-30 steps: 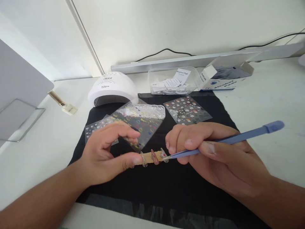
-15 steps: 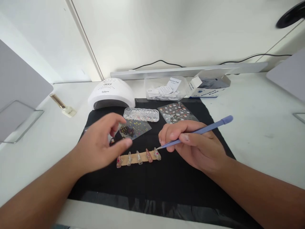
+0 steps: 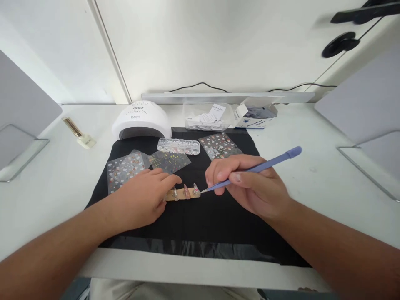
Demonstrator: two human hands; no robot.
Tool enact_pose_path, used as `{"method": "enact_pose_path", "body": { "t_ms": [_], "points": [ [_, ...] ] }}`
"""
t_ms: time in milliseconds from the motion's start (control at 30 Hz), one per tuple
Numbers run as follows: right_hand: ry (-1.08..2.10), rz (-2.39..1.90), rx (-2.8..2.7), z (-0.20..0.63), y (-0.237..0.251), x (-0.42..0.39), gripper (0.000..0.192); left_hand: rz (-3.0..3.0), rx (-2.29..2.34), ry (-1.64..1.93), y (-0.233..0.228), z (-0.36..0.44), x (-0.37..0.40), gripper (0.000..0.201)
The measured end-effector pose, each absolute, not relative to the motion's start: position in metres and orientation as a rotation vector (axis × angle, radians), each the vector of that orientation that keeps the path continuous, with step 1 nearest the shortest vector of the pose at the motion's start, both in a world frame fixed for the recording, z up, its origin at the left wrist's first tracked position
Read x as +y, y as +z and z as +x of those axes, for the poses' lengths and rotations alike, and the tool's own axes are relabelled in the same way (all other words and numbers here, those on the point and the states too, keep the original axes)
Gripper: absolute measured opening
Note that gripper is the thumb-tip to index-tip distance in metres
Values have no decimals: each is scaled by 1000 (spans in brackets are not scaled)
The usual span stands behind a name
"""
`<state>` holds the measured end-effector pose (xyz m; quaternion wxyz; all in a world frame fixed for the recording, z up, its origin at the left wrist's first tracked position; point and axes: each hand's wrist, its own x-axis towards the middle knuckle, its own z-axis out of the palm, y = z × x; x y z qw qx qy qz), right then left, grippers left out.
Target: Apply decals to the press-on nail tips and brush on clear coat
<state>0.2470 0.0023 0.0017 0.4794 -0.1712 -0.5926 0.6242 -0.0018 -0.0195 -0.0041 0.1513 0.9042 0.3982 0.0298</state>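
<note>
A wooden stick [image 3: 184,193] with several clear false nails stuck on it lies on a black mat [image 3: 200,225]. My left hand [image 3: 142,200] rests flat on the stick's left end and covers part of it. My right hand [image 3: 250,187] grips blue tweezers [image 3: 253,170], whose tip touches the rightmost nail on the stick. Sticker sheets [image 3: 125,166] [image 3: 170,160] [image 3: 220,146] and a clear gem box [image 3: 178,146] lie on the mat behind my hands.
A white nail lamp [image 3: 142,121] stands behind the mat at the left. A clear tub of alcohol pads [image 3: 208,116] and an open pad box [image 3: 256,116] sit at the back. A gold-capped bottle [image 3: 78,133] lies at the left. Grey stands flank the table.
My left hand let go of the stick, lifted, then came down flat on its left end. The stick now lies on the mat. The view pulled back.
</note>
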Motion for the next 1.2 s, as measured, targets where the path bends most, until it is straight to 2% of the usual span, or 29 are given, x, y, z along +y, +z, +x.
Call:
{"method": "enact_pose_path", "body": {
  "t_ms": [267, 633, 1200],
  "points": [
    [1611, -530, -1441, 261, -18, 10, 12, 2580, 991, 140, -8, -9, -14, 49],
    [1907, -649, -1355, 267, -38, 9, 12, 2588, 944, 186, -14, -13, -7, 41],
    [1952, -835, -1356, 265, -36, 14, 15, 2564, 963, 260, -17, -13, -8, 36]
  ]
}}
